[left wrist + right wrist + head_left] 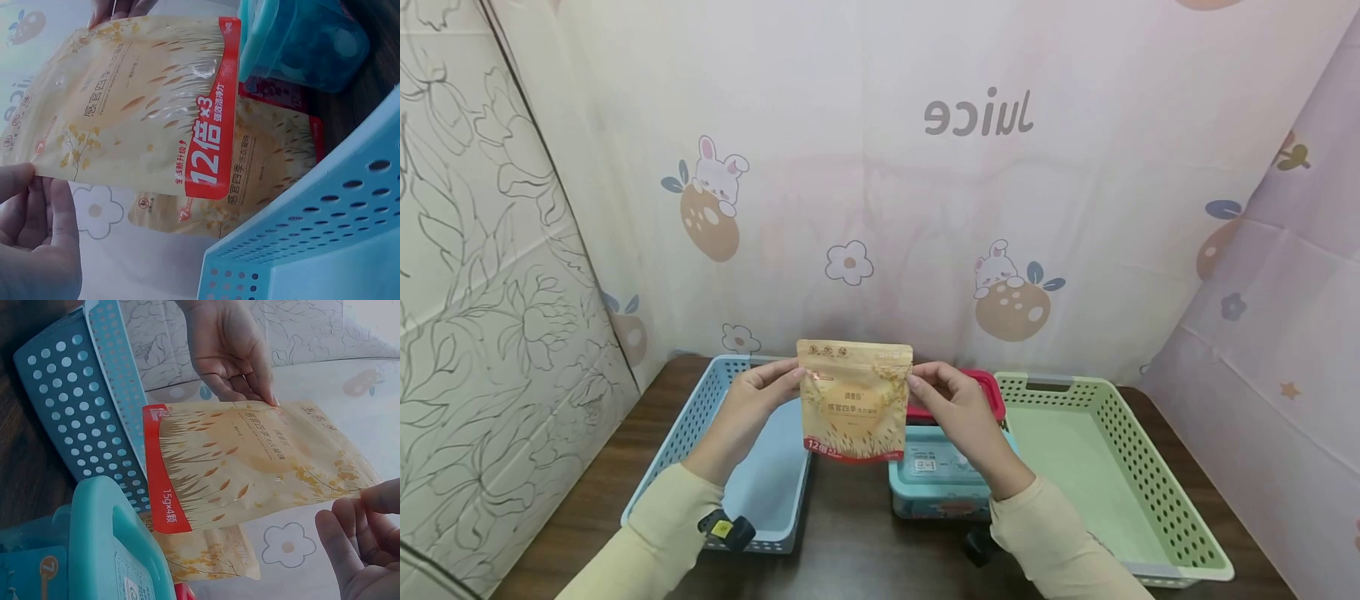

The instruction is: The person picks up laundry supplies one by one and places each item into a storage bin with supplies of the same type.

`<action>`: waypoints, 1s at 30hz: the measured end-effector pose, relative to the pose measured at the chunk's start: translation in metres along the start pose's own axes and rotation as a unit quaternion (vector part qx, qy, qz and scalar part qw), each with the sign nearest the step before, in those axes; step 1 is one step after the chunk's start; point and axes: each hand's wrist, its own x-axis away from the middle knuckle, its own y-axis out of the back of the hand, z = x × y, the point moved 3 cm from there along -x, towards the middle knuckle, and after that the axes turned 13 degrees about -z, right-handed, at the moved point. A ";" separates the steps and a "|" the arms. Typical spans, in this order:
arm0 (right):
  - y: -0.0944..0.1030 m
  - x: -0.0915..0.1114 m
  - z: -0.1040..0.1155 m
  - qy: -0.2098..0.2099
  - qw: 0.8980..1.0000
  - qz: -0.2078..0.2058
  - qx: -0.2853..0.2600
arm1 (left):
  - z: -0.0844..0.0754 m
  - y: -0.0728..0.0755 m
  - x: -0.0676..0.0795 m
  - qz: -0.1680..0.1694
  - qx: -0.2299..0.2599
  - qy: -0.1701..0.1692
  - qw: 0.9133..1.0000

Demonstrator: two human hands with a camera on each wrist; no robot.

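A yellow-beige pouch [853, 400] with a red band along its bottom hangs upright in front of me, printed front showing. My left hand [751, 415] pinches its left edge near the top between thumb and fingers. On the opposite edge my right hand [958, 412] pinches it the same way. In the left wrist view a second, matching pouch [275, 153] stands behind the held one, beside the blue basket; the head view hides it. The teal lidded box [951, 479] sits below my right hand.
On the left of the dark wooden table [842, 533] is a light blue perforated basket [760, 475]. A light green basket [1067, 442] occupies the right side. Behind the teal box shows a red lid [991, 390]. A printed curtain [865, 192] hangs close behind the baskets.
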 end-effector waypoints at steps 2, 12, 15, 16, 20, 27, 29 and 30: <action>-0.001 -0.001 -0.001 -0.002 1.000 0.003 -0.003 | 0.000 0.001 0.000 0.005 0.000 -0.005 1.000; -0.007 -0.001 -0.003 -0.007 0.999 0.033 -0.020 | 0.000 0.009 0.000 0.008 -0.003 -0.010 1.000; -0.009 -0.002 -0.003 -0.009 0.999 0.039 -0.032 | 0.000 0.011 0.000 0.014 -0.004 -0.014 1.000; -0.010 -0.002 -0.003 -0.008 0.999 0.041 -0.035 | 0.000 0.012 0.000 0.014 -0.004 -0.013 1.000; -0.015 -0.002 -0.002 -0.004 0.998 0.051 -0.037 | 0.001 0.016 0.000 0.008 -0.009 -0.011 1.000; -0.025 -0.003 -0.003 -0.003 0.998 0.055 -0.037 | 0.001 0.025 0.002 -0.006 -0.019 0.001 1.000; -0.028 -0.004 -0.004 -0.002 0.998 0.057 -0.039 | 0.000 0.028 0.002 -0.010 -0.020 0.000 1.000; -0.029 -0.004 -0.004 -0.001 0.997 0.059 -0.040 | 0.000 0.029 0.002 -0.012 -0.020 0.000 1.000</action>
